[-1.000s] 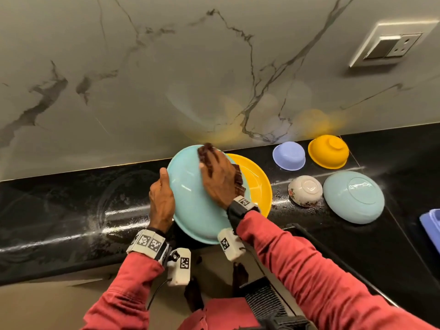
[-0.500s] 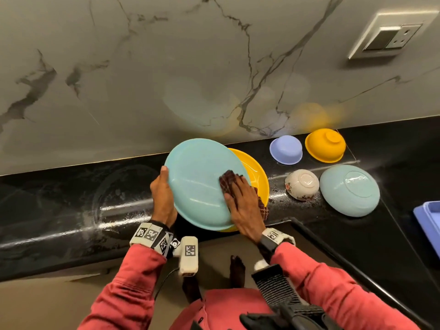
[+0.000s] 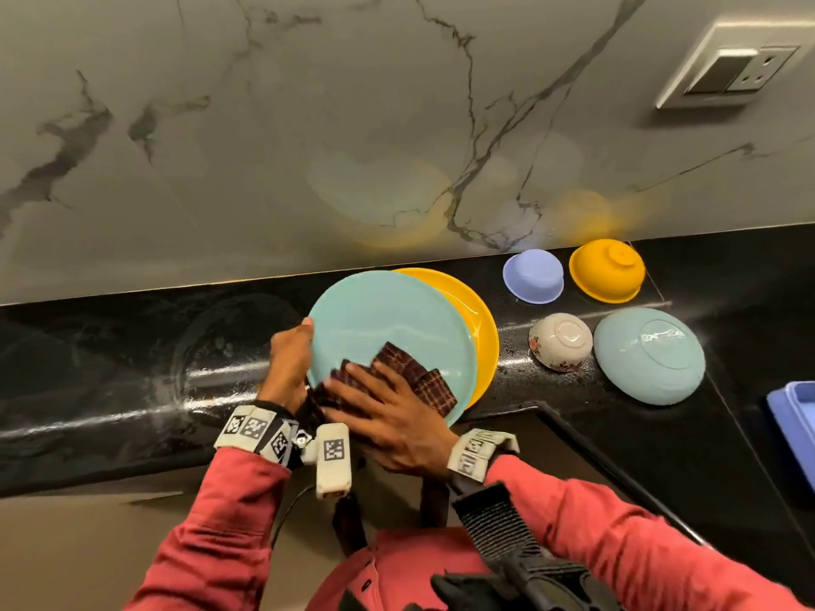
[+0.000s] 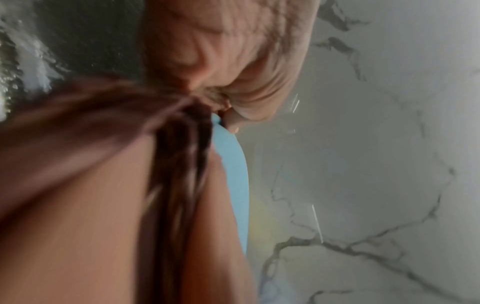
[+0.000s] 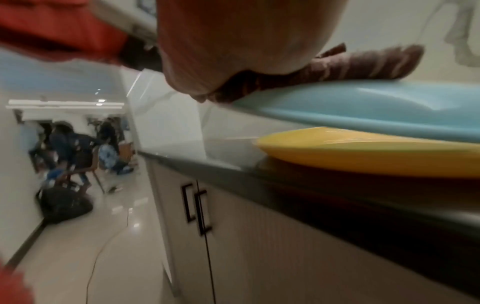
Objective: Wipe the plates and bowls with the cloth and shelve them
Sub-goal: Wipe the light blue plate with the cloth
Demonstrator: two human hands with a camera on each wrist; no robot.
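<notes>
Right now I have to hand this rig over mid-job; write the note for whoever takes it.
Left hand grips the left rim of the teal plate, held tilted over the black counter.
Right hand presses the checked cloth flat on the plate's near edge.
Yellow plate lies just behind it.
Upside down to the right: lilac bowl, yellow bowl, floral bowl, teal bowl.
Done: nothing visibly shelved.
Left: finish this plate, wipe the rest, shelve all.
</notes>
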